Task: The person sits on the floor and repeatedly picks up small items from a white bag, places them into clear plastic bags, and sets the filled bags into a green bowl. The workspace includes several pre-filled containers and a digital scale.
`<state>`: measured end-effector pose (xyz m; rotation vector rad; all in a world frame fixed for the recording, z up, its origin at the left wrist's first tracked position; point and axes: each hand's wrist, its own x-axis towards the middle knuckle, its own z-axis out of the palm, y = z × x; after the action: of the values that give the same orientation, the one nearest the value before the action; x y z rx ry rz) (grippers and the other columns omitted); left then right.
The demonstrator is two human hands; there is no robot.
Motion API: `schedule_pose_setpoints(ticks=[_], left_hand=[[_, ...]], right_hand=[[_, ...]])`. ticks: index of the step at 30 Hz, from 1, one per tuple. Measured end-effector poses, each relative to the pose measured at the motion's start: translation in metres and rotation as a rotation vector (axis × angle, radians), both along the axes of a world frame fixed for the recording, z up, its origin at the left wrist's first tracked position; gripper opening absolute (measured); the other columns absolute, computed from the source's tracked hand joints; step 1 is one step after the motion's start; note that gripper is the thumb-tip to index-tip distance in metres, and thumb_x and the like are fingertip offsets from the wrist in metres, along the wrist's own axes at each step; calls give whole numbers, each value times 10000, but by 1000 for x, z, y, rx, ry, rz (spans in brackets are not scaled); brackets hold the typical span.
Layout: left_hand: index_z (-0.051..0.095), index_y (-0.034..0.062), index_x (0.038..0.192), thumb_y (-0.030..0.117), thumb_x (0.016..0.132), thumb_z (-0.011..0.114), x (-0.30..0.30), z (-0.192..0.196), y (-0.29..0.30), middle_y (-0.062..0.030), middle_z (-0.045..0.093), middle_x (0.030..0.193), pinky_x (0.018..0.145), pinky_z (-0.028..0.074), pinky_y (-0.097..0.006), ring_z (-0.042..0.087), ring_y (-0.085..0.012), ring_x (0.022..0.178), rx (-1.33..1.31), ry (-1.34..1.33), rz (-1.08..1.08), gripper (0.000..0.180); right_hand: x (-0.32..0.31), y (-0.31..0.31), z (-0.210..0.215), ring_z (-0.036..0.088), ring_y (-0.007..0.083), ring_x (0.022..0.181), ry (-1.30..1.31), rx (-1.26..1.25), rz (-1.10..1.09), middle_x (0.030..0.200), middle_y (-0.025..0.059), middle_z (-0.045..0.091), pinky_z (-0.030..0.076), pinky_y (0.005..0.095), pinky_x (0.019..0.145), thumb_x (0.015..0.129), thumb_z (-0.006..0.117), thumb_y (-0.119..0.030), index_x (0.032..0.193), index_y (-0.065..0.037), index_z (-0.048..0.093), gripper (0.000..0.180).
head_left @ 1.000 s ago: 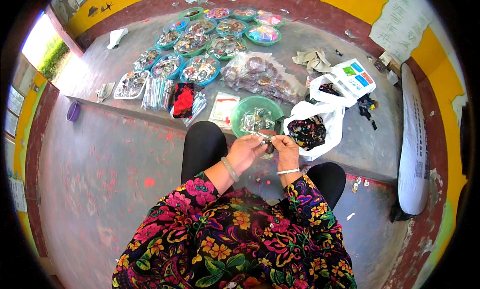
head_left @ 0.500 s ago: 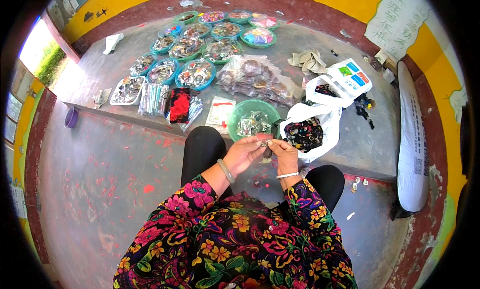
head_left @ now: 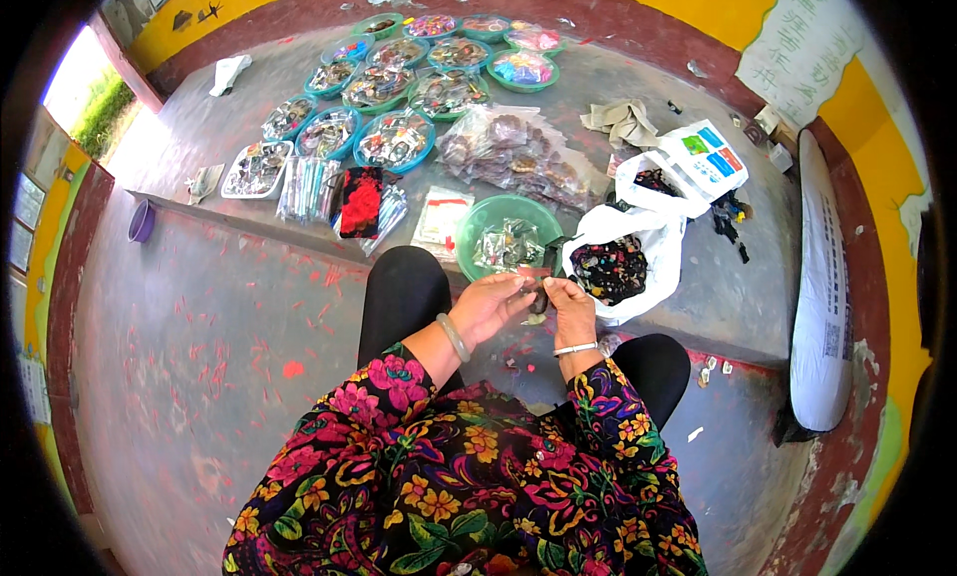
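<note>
Both hands are close together in front of my knees, at the near rim of a green bowl (head_left: 467, 229) that holds several small clear packets (head_left: 506, 245). Between the fingertips of my left hand (head_left: 486, 309) is a small clear packet with a reddish strip (head_left: 535, 273); those fingers are closed on its side. My right hand (head_left: 572, 313) pinches beside it, thumb and forefinger together, but whatever is in that pinch is too small to make out. Just right of the bowl stands an open white plastic bag (head_left: 665, 262) full of dark small pieces (head_left: 608, 269) with coloured specks.
Several bowls of packets, such as a blue one (head_left: 424, 157), fill the raised ledge at the back left. Nearer are a white tray (head_left: 227, 189), a red and black pouch (head_left: 360, 202) and a heap of clear bags (head_left: 518, 152). Another white bag (head_left: 698, 162) stands behind.
My fingertips have drawn slightly apart, the left hand's fingers a little looser around the small packet. The whole view has shifted slightly; the bowls and bags stay where they were.
</note>
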<state>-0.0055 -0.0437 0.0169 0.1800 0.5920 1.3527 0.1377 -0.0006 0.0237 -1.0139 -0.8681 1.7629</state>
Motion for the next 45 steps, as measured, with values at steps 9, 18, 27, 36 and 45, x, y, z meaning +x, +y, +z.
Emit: schedule_pose_setpoints(ticks=[9, 18, 27, 36, 45], left_hand=[[507, -79, 1078, 29, 865, 485, 0, -2, -1, -152, 541, 1110, 800, 524, -258, 582, -169, 917, -8, -65, -31, 239], [555, -78, 993, 28, 869, 479, -1, -10, -3, -151, 551, 1094, 829, 512, -280, 578, -193, 927, 19, 66, -5, 181], [555, -57, 1012, 58, 888, 455, 12, -6, -4, -95, 585, 979, 780, 493, -233, 585, -160, 879, -15, 278, -18, 197], [570, -36, 1010, 66, 887, 458, 17, -6, -7, -43, 590, 872, 683, 458, -225, 558, -103, 749, 8, 580, -124, 196], [591, -38, 992, 56, 864, 486, 14, -15, -8, -66, 616, 838, 677, 472, -251, 562, -108, 743, 170, 1135, -166, 191]], right_hand=[[6, 7, -12, 525, 56, 670, 73, -42, 52, 768, 3, 606, 422, 185, 619, 805, 605, -52, 823, 2, 614, 58], [13, 19, -21, 553, 100, 680, -243, 102, 52, 789, 25, 616, 436, 219, 620, 801, 585, -44, 828, -4, 624, 62], [2, -2, 26, 533, 266, 703, -812, 1169, -21, 735, 69, 576, 418, 357, 626, 695, 610, -54, 763, -51, 643, 76], [3, -3, 15, 517, 244, 692, -966, 1306, 29, 712, 46, 550, 391, 363, 622, 692, 598, -89, 762, -67, 628, 80], [3, -6, 22, 498, 229, 705, -1073, 1368, 49, 673, 34, 500, 364, 358, 615, 664, 602, -101, 651, -85, 556, 51]])
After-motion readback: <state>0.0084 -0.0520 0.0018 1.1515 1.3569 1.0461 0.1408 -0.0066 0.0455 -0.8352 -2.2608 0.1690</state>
